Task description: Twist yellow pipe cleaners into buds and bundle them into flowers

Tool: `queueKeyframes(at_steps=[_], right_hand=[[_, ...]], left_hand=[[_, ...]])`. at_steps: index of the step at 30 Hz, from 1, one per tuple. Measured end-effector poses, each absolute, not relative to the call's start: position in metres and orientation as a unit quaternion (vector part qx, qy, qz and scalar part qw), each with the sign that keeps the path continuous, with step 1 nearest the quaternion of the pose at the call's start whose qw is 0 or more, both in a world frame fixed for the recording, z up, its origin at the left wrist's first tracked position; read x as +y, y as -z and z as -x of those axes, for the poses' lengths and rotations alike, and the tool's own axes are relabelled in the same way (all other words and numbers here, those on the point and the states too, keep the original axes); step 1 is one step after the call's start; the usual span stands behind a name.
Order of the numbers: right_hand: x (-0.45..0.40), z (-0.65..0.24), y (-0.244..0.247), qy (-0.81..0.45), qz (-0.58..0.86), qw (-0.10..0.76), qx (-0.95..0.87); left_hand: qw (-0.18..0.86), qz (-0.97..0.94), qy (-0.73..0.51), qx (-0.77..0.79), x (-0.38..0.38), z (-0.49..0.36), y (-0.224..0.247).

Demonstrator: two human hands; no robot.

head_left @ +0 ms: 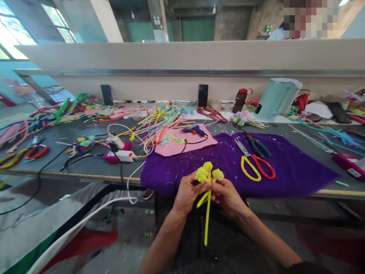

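Note:
Between both hands, just in front of the table's near edge, is a yellow pipe-cleaner flower (207,213) with several fluffy heads on top and a long stem hanging down. My left hand (188,192) pinches it where the stems meet below the heads. From the other side, my right hand (226,194) has its fingers closed on the same flower, near the right-hand head. A shorter yellow stem slants down to the left. Scissors (251,164) with one yellow and one red handle lie on the purple cloth (168,171), beside dark-handled pliers (256,144).
A blue glue gun (196,130) rests on pink paper (162,149), its cord trailing over the cloth. Behind it lie heaped pipe cleaners (168,116). A power strip (115,154) with cables sits left; a mint kettle (278,99) and a brown bottle (240,102) stand at the back.

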State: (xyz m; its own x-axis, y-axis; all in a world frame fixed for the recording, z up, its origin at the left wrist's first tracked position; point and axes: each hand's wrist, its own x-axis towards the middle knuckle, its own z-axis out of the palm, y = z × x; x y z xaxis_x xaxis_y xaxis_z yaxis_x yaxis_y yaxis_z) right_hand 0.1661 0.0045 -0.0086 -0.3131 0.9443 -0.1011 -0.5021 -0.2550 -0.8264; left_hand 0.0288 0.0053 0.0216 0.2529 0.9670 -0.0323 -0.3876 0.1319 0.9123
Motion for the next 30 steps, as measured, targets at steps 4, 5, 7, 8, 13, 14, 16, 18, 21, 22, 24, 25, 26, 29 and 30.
queueKeyframes(at_steps=[4,5,7,8,13,14,16,18,21,22,24,25,26,29,30], right_hand=[[0.002,-0.164,0.007,-0.727,0.296,0.498,-0.369],[0.002,-0.163,0.007,-0.723,0.296,0.499,-0.375],[0.001,-0.162,0.006,-0.706,0.304,0.506,-0.391],[0.000,-0.162,0.005,-0.693,0.311,0.510,-0.405],[-0.002,-0.163,-0.004,-0.629,0.337,0.505,-0.486],[-0.002,-0.164,-0.006,-0.623,0.339,0.502,-0.495],[-0.002,-0.164,-0.009,-0.618,0.343,0.499,-0.502],[-0.001,-0.163,-0.010,-0.620,0.347,0.502,-0.494],[0.001,-0.160,-0.007,-0.621,0.351,0.522,-0.468],[0.002,-0.160,-0.006,-0.620,0.353,0.530,-0.459],[0.003,-0.158,-0.005,-0.615,0.358,0.540,-0.449],[0.003,-0.158,-0.005,-0.611,0.360,0.545,-0.447],[0.003,-0.158,-0.005,-0.607,0.362,0.548,-0.447],[0.003,-0.159,-0.006,-0.598,0.368,0.553,-0.448],[0.003,-0.159,-0.007,-0.598,0.370,0.553,-0.447]], left_hand=[[0.640,-0.411,-0.541,0.359,0.007,-0.025,-0.029],[0.631,-0.412,-0.545,0.367,0.008,-0.023,-0.031],[0.610,-0.416,-0.555,0.384,0.009,-0.021,-0.032],[0.598,-0.419,-0.560,0.392,0.010,-0.020,-0.032],[0.561,-0.443,-0.574,0.399,0.010,-0.021,-0.031],[0.564,-0.438,-0.574,0.400,0.010,-0.021,-0.031],[0.584,-0.412,-0.573,0.403,0.010,-0.022,-0.031],[0.602,-0.380,-0.577,0.400,0.009,-0.022,-0.030],[0.617,-0.365,-0.582,0.384,0.009,-0.023,-0.027],[0.620,-0.364,-0.580,0.382,0.009,-0.024,-0.026],[0.622,-0.363,-0.578,0.384,0.009,-0.025,-0.024],[0.620,-0.363,-0.579,0.386,0.009,-0.025,-0.023],[0.617,-0.363,-0.580,0.388,0.009,-0.026,-0.022],[0.614,-0.370,-0.578,0.389,0.009,-0.026,-0.022],[0.616,-0.371,-0.575,0.390,0.009,-0.025,-0.023]])
